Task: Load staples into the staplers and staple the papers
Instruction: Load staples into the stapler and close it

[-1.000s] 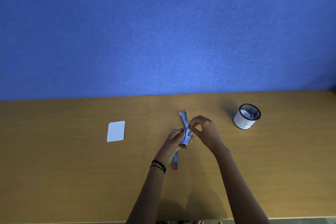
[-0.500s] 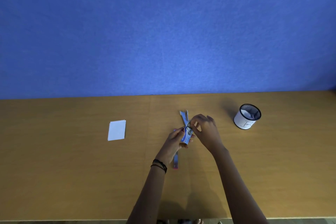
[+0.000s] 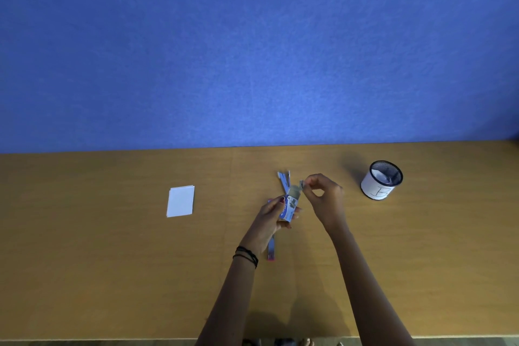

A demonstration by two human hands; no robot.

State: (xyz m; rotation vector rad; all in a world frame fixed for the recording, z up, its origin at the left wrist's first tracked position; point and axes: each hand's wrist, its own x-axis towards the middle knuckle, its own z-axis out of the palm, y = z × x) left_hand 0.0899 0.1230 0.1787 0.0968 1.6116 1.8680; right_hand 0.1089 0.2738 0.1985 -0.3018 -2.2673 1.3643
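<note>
My left hand [image 3: 269, 218] grips a small blue staple box [image 3: 289, 208] above the middle of the wooden table [image 3: 112, 261]. Its far end is open. My right hand [image 3: 325, 199] pinches a small grey strip of staples [image 3: 302, 184] just above that open end. Under my hands a blue stapler [image 3: 284, 179] lies unfolded on the table, one end showing beyond the box, its other end [image 3: 271, 251] poking out near my left wrist. A small stack of white papers [image 3: 180, 201] lies to the left, apart from both hands.
A round black mesh cup [image 3: 382, 180] with a white label marked "B" stands at the right, with pale things inside. A blue wall [image 3: 252, 50] rises behind the table's far edge. The table's near edge runs along the bottom of the view.
My right hand has lifted slightly away from the box's open end, drawing a strip of staples out with it. My left hand and the box have stayed in place.
</note>
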